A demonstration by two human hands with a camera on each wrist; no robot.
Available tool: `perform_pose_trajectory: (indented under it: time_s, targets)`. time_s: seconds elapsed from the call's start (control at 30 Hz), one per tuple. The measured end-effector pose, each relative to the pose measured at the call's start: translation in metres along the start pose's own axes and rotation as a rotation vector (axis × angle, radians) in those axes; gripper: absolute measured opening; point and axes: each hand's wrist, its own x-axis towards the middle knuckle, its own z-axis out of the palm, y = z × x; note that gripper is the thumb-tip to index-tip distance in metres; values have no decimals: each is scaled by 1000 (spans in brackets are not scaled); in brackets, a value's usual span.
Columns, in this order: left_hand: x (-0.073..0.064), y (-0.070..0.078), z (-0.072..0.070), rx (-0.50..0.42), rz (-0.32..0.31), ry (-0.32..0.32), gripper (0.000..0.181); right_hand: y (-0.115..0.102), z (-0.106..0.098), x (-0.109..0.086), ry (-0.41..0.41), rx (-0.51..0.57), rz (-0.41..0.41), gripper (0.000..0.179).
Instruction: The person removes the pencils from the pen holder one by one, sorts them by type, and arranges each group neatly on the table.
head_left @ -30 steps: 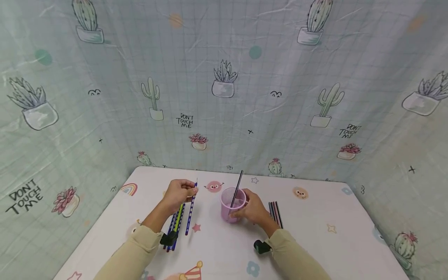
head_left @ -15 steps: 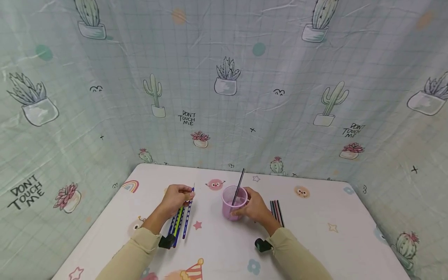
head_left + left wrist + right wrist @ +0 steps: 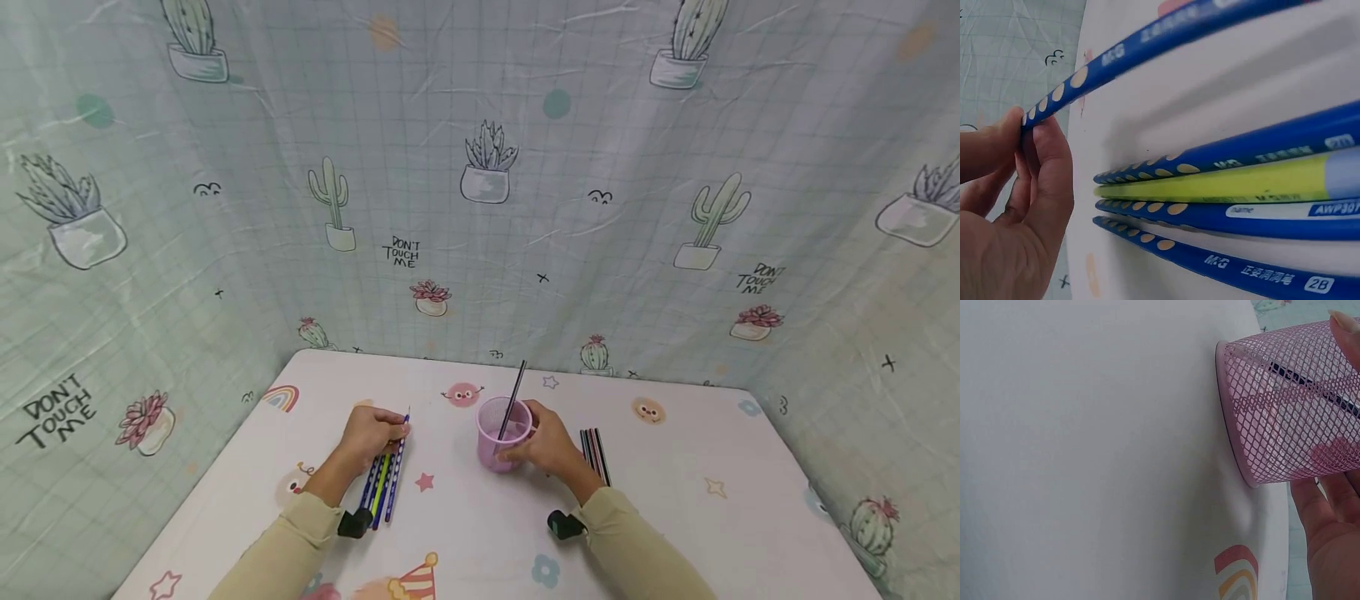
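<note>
Between thumb and fingers, my left hand (image 3: 367, 435) pinches a blue pencil with pale oval spots (image 3: 1166, 39) near its pointed end. In the left wrist view, this pencil is tilted above the table, apart from the others. Beside it lie a yellow-green pencil (image 3: 1235, 185) and several blue pencils (image 3: 1266, 224), side by side and partly under the left hand in the head view. My right hand (image 3: 551, 442) grips the side of a pink mesh pen holder (image 3: 491, 454). A dark striped pencil (image 3: 513, 396) leans inside that holder, its top sticking out above the rim.
Several dark and reddish pencils (image 3: 595, 457) lie beyond the right wrist, partly hidden by the forearm. The white table (image 3: 660, 517) has printed cartoon figures. A cactus-print cloth (image 3: 555, 233) rises behind the table and at both sides.
My left hand has moved slightly left and toward me, bringing the blue pencil closer to the lying pencils. The right hand keeps its grip on the pen holder, which stays in place.
</note>
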Motion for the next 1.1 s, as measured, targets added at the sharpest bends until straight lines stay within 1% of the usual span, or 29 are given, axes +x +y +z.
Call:
perform_pose_trajectory:
  time_s: [0.23, 0.37, 0.57, 0.67, 0.8, 0.9, 0.93, 1.0, 1.1]
  targets:
    - [-2, -5, -2, -17, -52, 70, 18, -1, 0, 0, -5, 11, 7, 90]
    - [-1, -8, -2, -30, -68, 78, 17, -1, 1, 0, 5, 13, 10, 89]
    - [1, -13, -2, -25, -88, 93, 20, 0, 1, -1, 6, 22, 3, 89]
    - [0, -15, -2, -7, -88, 100, 21, -1, 1, -1, 8, 11, 5, 89]
    - [1, -18, -3, 64, -96, 125, 19, -4, 1, -3, 7, 4, 27, 89]
    - [1, -18, -3, 143, -78, 143, 17, -4, 1, -4, 6, 11, 30, 90]
    - [1, -18, -4, 175, -69, 150, 16, -4, 1, -4, 7, 12, 26, 90]
    - [2, -18, -4, 259, -31, 163, 15, -3, 2, -3, 7, 14, 20, 90]
    - [3, -19, -3, 382, 12, 174, 20, -1, 1, -4, 12, 7, 15, 90]
